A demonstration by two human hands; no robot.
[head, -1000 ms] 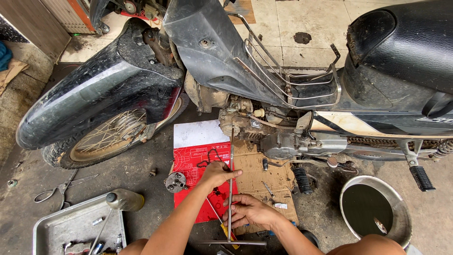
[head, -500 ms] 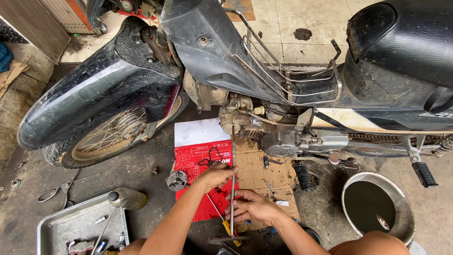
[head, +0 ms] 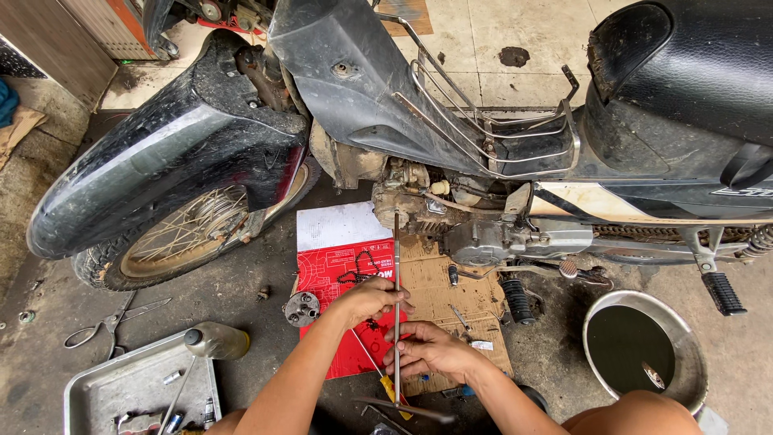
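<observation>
Where both hands meet, left hand (head: pixel 369 300) and right hand (head: pixel 427 351) fingers grasping long rod (head: pixel 396 266), lower end hidden.

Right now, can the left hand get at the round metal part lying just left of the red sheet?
Probably yes: the left hand grips the long rod, but the round metal part lies uncovered close beside it on the floor.

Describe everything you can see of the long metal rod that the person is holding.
The rod is thin, straight and grey, metal by its look. It points away from the person, its far end reaching the motorcycle's engine. The left hand grips its middle and the right hand pinches its near end, above red card and brown cardboard.
</observation>
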